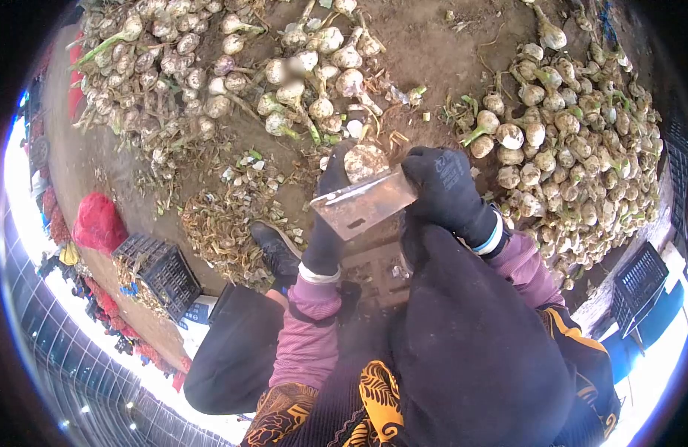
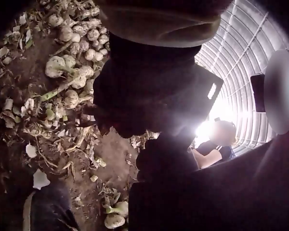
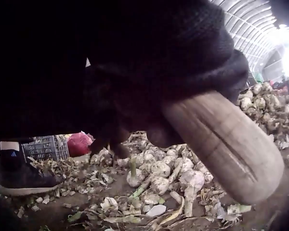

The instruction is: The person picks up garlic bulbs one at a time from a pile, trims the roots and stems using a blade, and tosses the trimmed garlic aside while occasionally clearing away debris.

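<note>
A broad metal blade (image 1: 365, 203) with a small slot lies across the space between the hands in the head view. Behind its upper edge sits a dirty white garlic bulb (image 1: 365, 162), held by the gloved left hand (image 1: 327, 216). The gloved right hand (image 1: 446, 186) is curled round the tool at the blade's right end. From that fist a rounded wooden handle (image 3: 226, 149) sticks out in the right wrist view. Dark and backlit in the left wrist view, the left hand (image 2: 139, 96) has its fingers mostly hidden.
Garlic heaps lie at upper left (image 1: 187, 67) and right (image 1: 575, 149). Dry peelings (image 1: 228, 227) cover the ground near a shoe (image 1: 275, 249). A black crate (image 1: 159, 274) and red sack (image 1: 99, 223) stand left; another black crate (image 1: 639, 287) is at right.
</note>
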`<state>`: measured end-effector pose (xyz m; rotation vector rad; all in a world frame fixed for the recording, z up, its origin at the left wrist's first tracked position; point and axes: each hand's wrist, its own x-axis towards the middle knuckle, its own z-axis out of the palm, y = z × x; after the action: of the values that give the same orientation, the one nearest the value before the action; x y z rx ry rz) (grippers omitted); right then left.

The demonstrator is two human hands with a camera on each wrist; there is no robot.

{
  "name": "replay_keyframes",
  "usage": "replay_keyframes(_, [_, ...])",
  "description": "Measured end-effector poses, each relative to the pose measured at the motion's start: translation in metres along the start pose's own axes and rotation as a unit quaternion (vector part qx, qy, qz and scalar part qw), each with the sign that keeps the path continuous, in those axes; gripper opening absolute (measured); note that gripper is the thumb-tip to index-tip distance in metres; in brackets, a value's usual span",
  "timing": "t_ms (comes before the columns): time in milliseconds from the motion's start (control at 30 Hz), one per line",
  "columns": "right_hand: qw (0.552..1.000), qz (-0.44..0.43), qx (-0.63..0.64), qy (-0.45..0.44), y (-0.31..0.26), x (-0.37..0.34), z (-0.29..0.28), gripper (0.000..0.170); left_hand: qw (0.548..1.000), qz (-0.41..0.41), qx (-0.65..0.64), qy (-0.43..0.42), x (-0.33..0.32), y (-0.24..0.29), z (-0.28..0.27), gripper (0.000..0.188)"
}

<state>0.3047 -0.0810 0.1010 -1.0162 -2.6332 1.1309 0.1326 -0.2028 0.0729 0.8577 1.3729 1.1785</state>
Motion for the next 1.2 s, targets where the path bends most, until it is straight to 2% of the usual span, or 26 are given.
replay_keyframes(233, [0.999, -0.035, 0.015, 0.018, -0.001, 0.003, 0.000, 0.029, 0.996, -0.040, -0.072, 0.017, -0.011, -0.014, 0.002, 0.067])
replay_keyframes(367, [1.000, -0.015, -0.021, 0.000, 0.005, -0.001, 0.010, 0.019, 0.990, -0.060, -0.121, 0.042, -0.012, -0.028, 0.006, 0.067])
replay_keyframes(433, [1.000, 0.005, -0.024, -0.014, 0.006, -0.002, 0.015, 0.019, 0.996, -0.031, -0.081, 0.035, -0.011, -0.026, 0.007, 0.066])
replay_keyframes(533, [1.000, 0.018, 0.010, 0.020, 0.012, -0.007, 0.034, 0.019, 0.989, 0.098, 0.107, 0.007, 0.003, 0.002, 0.007, 0.065])
replay_keyframes(600, [0.999, 0.013, 0.011, 0.029, 0.021, -0.011, 0.048, 0.022, 0.991, -0.110, 0.080, 0.019, -0.007, -0.011, 0.002, 0.063])
replay_keyframes(633, [0.999, 0.013, 0.011, 0.034, 0.028, -0.014, 0.055, 0.023, 0.985, -0.158, 0.064, 0.019, -0.011, -0.010, 0.001, 0.062])
replay_keyframes(667, [0.997, 0.070, 0.022, 0.015, 0.040, -0.021, 0.068, 0.026, 0.977, -0.206, 0.049, 0.020, -0.016, -0.009, 0.001, 0.060])
replay_keyframes(733, [0.983, 0.180, 0.043, -0.020, 0.072, -0.032, 0.086, 0.033, 0.982, -0.189, 0.020, 0.019, -0.017, 0.007, 0.002, 0.055])
replay_keyframes(767, [0.962, 0.254, 0.087, -0.045, 0.080, -0.036, 0.077, 0.045, 0.981, -0.190, 0.009, 0.039, -0.021, 0.008, 0.003, 0.058])
replay_keyframes(867, [0.967, 0.210, 0.103, 0.098, 0.074, -0.046, 0.071, 0.022, 0.972, -0.212, -0.059, 0.084, -0.008, 0.030, 0.015, 0.062])
replay_keyframes(900, [0.965, 0.230, 0.101, 0.070, 0.082, -0.050, 0.082, 0.023, 0.969, -0.221, -0.087, 0.065, 0.000, 0.024, 0.014, 0.062])
replay_keyframes(933, [0.961, 0.239, 0.112, 0.080, 0.080, -0.047, 0.079, 0.022, 0.985, -0.159, 0.027, 0.066, 0.007, 0.017, 0.014, 0.060])
replay_keyframes(1000, [0.953, 0.249, 0.147, 0.086, 0.062, -0.041, 0.081, 0.021, 0.962, -0.037, 0.258, 0.082, 0.007, 0.010, 0.007, 0.055])
replay_keyframes(1033, [0.954, 0.250, 0.159, 0.051, 0.057, -0.038, 0.076, 0.020, 0.970, -0.036, 0.226, 0.079, 0.009, 0.021, 0.005, 0.053])
replay_keyframes(1100, [0.937, 0.259, 0.220, 0.076, 0.044, -0.038, 0.073, 0.022, 0.985, -0.125, 0.010, 0.118, 0.008, 0.037, 0.003, 0.055])
replay_keyframes(1133, [0.927, 0.265, 0.248, 0.091, 0.040, -0.036, 0.072, 0.022, 0.972, -0.166, -0.100, 0.132, 0.010, 0.040, 0.002, 0.056])
replay_keyframes(1167, [0.920, 0.277, 0.266, 0.081, 0.037, -0.034, 0.071, 0.023, 0.987, -0.128, 0.018, 0.095, 0.003, 0.001, -0.018, 0.053])
replay_keyframes(1200, [0.911, 0.290, 0.283, 0.071, 0.035, -0.032, 0.070, 0.023, 0.991, -0.098, 0.026, 0.084, 0.000, -0.013, -0.020, 0.049])
